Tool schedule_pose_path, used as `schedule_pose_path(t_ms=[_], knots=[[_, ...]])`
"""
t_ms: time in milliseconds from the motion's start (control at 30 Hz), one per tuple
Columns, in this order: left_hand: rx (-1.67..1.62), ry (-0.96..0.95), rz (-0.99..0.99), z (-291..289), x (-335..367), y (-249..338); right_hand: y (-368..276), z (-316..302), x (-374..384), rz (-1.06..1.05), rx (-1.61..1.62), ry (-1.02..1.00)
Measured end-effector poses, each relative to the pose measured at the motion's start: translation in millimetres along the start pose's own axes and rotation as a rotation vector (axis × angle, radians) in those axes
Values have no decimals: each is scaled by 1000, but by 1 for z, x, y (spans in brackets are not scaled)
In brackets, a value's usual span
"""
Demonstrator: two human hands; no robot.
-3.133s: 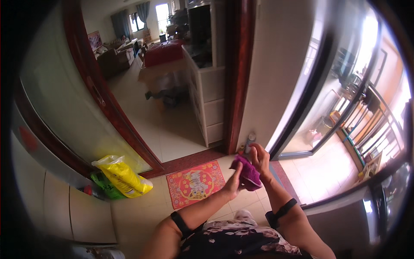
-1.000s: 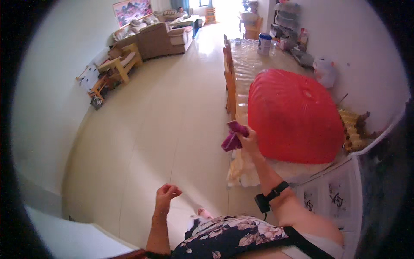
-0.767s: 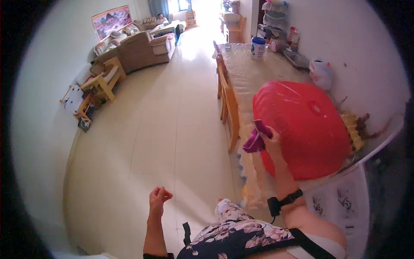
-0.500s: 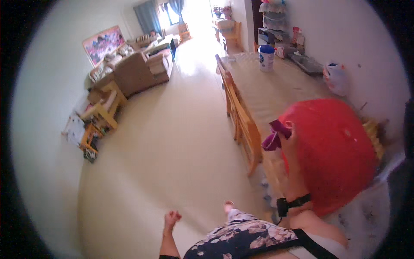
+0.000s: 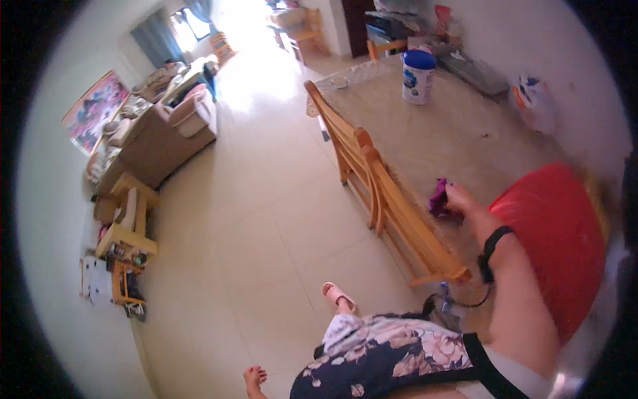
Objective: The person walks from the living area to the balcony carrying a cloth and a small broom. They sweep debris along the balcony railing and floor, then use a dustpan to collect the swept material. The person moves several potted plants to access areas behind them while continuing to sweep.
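Observation:
My right hand (image 5: 460,199) is closed on a crumpled purple cloth (image 5: 438,199), by the near edge of the table (image 5: 458,136). A black strap (image 5: 490,256) with a cord circles that wrist. Beside the forearm bulges a large, shiny red plastic thing (image 5: 555,233); its kind is unclear. My left hand (image 5: 254,377) hangs low over the floor with curled fingers and nothing visible in it. Farther back on the table stands a white tin with a blue lid (image 5: 419,78).
Wooden chairs (image 5: 382,186) line the table's left side. A grey tray (image 5: 473,73) and a white plastic bag (image 5: 533,103) are by the right wall. Across the tiled floor (image 5: 246,219) stand a brown sofa (image 5: 163,149) and a small wooden stand (image 5: 129,233).
I have moved forward along the table, and the tin looks nearer. My right hand, still gripping the purple cloth, has left the red thing for the tabletop. The left hand has dropped lower in view.

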State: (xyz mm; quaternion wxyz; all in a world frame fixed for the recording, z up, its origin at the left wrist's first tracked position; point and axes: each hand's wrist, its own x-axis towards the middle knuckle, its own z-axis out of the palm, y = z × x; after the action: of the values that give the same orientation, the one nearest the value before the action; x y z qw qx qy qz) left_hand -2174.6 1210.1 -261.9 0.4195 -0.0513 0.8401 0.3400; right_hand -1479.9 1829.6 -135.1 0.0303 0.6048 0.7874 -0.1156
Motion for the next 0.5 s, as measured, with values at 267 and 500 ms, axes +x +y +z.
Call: schedule_pose_path(t_ms=[267,500], knots=[[-13,-185,338,61,177,347,14,-23,61,409,-36,-425],[176,-415,753,235,198,612,-6,-37,186,330,39,-186]])
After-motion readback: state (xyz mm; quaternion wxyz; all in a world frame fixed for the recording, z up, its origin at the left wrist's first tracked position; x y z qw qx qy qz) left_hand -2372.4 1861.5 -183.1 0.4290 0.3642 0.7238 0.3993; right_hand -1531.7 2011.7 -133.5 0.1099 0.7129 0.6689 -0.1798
